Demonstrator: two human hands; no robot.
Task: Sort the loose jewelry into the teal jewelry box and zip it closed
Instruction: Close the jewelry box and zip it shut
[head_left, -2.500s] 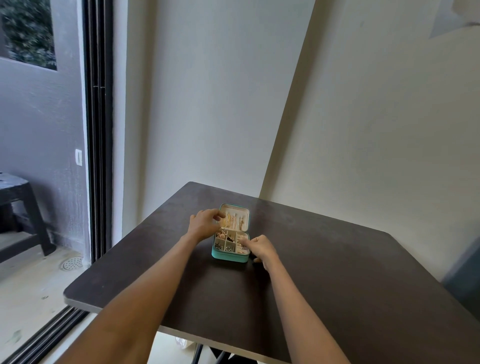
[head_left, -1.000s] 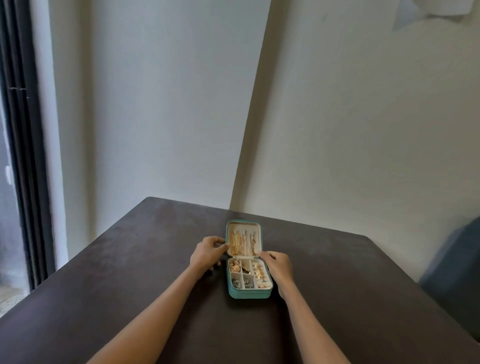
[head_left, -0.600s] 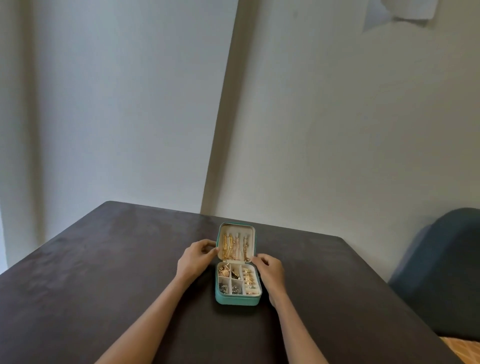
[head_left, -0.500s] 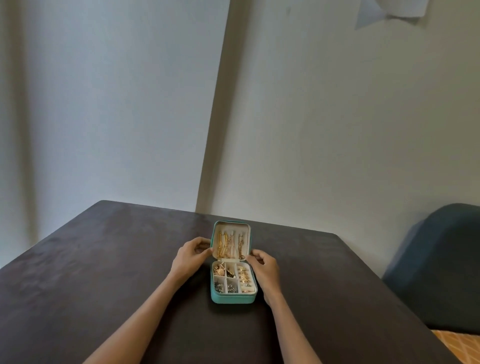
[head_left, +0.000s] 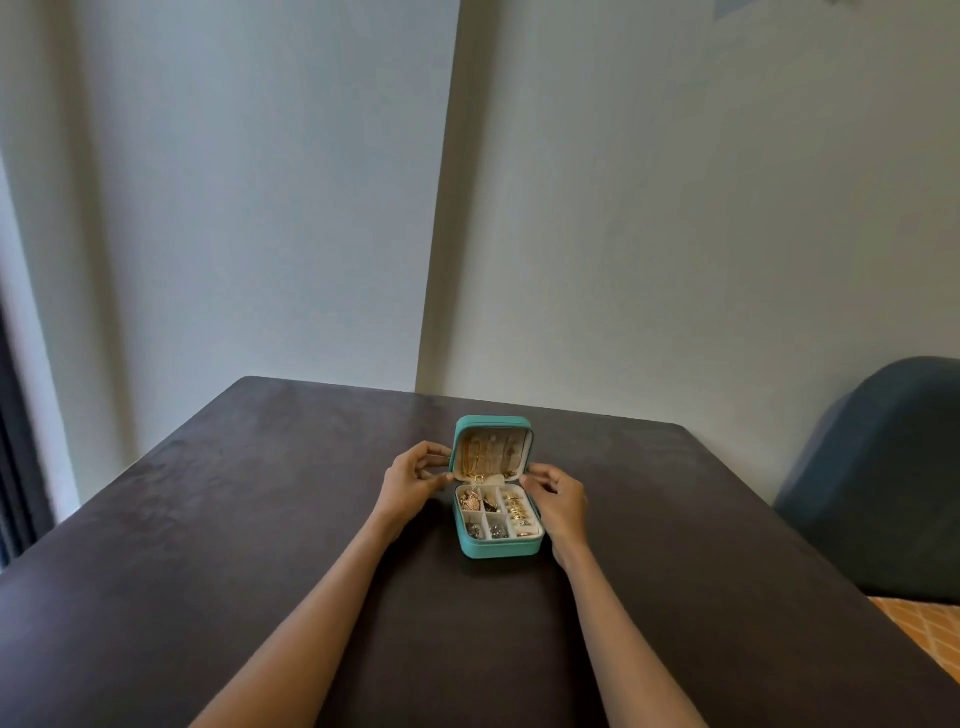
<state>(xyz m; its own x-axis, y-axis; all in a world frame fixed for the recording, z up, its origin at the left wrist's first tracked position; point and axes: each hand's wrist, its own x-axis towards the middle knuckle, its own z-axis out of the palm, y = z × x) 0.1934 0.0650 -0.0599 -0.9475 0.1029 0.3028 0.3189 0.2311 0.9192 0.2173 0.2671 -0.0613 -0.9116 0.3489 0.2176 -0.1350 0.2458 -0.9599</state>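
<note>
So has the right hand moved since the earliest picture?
Yes: against the teal jewelry box, the right hand went forward from its near right corner to the right edge of the lid.

Jewelry (head_left: 497, 514) in the compartments of the teal jewelry box (head_left: 498, 546) is too small to identify. Right hand (head_left: 558, 501) hides the box's right edge. Frame cuts tabletop (head_left: 260, 519) and both forearms.
</note>
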